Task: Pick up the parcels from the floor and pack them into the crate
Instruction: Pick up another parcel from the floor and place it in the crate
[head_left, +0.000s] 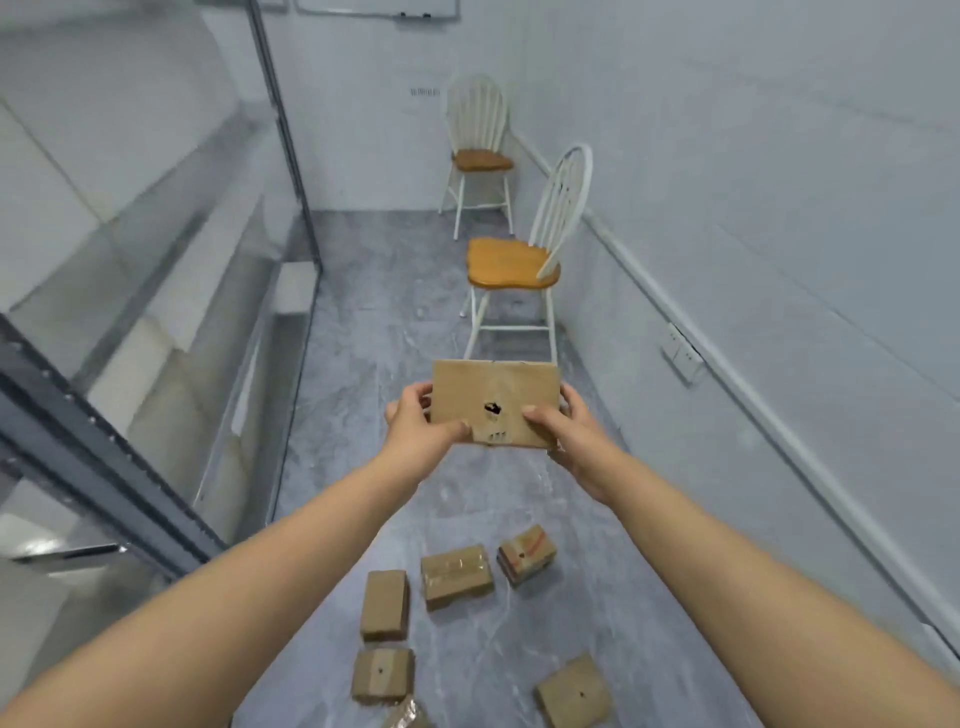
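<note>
I hold a flat brown cardboard parcel (493, 400) with a dark hole in its face out in front of me, well above the floor. My left hand (421, 426) grips its left edge and my right hand (569, 431) grips its right edge, thumbs on top. Several more brown parcels lie on the grey floor below: one upright (384, 603), a taped one (456, 574), one with red markings (527, 553), one near the bottom left (383, 673) and one at the bottom right (574, 693). No crate is in view.
Two white chairs with orange seats stand ahead, the nearer one (519, 265) just beyond the held parcel, the other (480, 156) by the far wall. A glass partition with a dark frame (285, 135) runs along the left. A white wall with sockets (683, 353) bounds the right.
</note>
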